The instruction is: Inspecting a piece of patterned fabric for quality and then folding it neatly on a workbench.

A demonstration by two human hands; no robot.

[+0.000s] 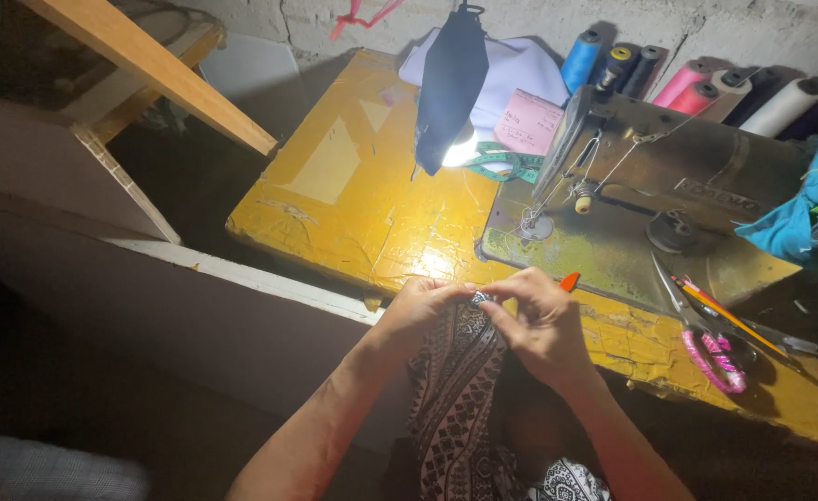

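Both grips are pinching the top edge of the patterned cloth at the desk's front edge.

From the head view, I am closing my left hand and right hand on the fabric fold, fingertips meeting, while the cloth is hanging down toward my lap. Just beyond, the sewing machine is standing on the yellow desk, scissors lying to the right.

A worn yellow table carries a sewing machine, scissors and thread spools.
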